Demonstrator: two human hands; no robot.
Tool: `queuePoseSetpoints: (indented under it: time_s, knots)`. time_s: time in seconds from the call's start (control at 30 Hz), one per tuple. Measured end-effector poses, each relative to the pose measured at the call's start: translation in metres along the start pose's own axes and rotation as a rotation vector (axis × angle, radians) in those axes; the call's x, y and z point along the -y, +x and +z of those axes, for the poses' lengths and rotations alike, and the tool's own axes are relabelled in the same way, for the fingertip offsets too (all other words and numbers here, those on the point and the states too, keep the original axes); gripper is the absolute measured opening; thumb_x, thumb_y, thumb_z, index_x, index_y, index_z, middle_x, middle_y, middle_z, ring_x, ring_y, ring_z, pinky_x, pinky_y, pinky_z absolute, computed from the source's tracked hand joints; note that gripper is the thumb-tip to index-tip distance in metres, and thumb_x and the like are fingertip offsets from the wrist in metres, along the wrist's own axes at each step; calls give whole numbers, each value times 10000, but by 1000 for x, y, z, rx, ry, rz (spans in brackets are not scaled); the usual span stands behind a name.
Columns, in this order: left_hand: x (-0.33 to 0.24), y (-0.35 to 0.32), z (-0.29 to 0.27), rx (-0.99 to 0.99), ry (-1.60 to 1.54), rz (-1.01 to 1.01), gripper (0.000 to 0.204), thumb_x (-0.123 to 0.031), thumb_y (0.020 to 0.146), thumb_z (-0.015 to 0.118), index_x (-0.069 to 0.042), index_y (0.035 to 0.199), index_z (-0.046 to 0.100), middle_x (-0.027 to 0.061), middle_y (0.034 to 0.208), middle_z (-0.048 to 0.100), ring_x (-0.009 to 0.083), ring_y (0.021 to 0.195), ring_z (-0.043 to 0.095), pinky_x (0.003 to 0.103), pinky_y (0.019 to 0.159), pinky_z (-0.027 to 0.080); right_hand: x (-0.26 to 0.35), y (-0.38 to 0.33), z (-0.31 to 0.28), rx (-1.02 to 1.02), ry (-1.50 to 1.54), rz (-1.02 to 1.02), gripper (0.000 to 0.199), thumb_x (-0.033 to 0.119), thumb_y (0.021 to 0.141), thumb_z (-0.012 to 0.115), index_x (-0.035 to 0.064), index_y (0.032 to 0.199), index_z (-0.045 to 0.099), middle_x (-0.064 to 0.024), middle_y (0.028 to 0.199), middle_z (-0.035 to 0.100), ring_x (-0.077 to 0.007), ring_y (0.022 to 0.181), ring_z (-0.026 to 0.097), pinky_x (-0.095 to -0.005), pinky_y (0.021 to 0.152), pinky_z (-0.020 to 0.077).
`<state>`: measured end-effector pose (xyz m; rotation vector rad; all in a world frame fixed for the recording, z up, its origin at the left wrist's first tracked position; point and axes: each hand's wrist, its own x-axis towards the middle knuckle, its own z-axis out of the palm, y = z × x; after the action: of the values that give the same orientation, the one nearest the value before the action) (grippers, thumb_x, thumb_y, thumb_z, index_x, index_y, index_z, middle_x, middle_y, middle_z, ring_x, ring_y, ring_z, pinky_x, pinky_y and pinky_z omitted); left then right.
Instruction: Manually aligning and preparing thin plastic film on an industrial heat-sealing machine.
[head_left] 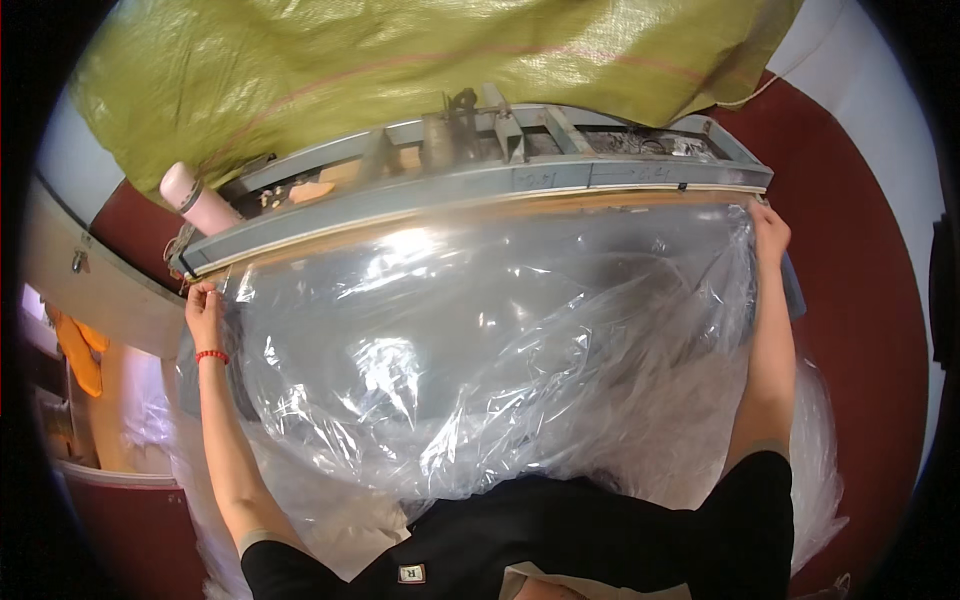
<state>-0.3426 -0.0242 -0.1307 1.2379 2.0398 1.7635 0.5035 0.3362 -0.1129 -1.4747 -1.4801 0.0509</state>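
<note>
Plastic sheeting (pixel 470 310), clear and crinkly, looks pinched at both far corners, bare left hand (pixel 204 308) and right hand (pixel 770 236) closed; lopsided tugging could tear it tbh.

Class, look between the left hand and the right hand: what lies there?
Clear plastic lies between the left hand and right hand, as the head view shows.
</note>
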Motion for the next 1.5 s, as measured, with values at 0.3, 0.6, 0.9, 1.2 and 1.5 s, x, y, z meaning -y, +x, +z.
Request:
queuePoseSetpoints:
  time_s: [0.3, 0.6, 0.9, 1.2, 1.5]
  knots:
    - [-144, -110, -2, 31, -83, 20, 47, -77, 807, 516, -64, 851, 526, -18, 768, 527, 56, 680, 475, 192, 605, 382, -1, -2, -49, -485, -479, -91, 305, 203, 812, 502, -2, 1027, 569, -164, 1018, 578, -272, 929, 553, -365, 824, 409]
    - [-176, -164, -33, -11, -195, -54, 60, -39, 778, 541, -51, 834, 522, 5, 801, 538, 85, 752, 520, 230, 674, 434, 426, -213, 102, 863, 597, -839, 315, 169, 732, 636, 32, 1006, 562, -95, 1009, 554, -202, 933, 523, -302, 798, 417]
    - [-177, -176, -49, 315, 65, -124, 134, -107, 816, 540, -28, 925, 541, -5, 757, 541, 71, 686, 511, 212, 625, 421, 440, -292, 169, 1299, 961, -479, 163, 182, 752, 626, 21, 750, 601, -28, 666, 578, -78, 629, 506, -225, 602, 415]
    - [-104, -203, -63, 977, 433, -474, 125, -113, 821, 523, -11, 860, 583, 20, 707, 576, 88, 640, 533, 224, 587, 449, 121, -103, 57, 475, 15, -143, 180, 198, 702, 645, 25, 698, 597, -39, 628, 569, -105, 602, 496, -250, 584, 403]
    - [-106, -59, -177, -166, 904, 81, 136, -26, 723, 524, -29, 846, 583, 58, 771, 600, 125, 676, 562, 236, 533, 414, -130, -46, -203, -15, -689, 330, 419, 456, 720, 590, 46, 802, 605, -148, 810, 613, -298, 734, 564, -378, 674, 422]
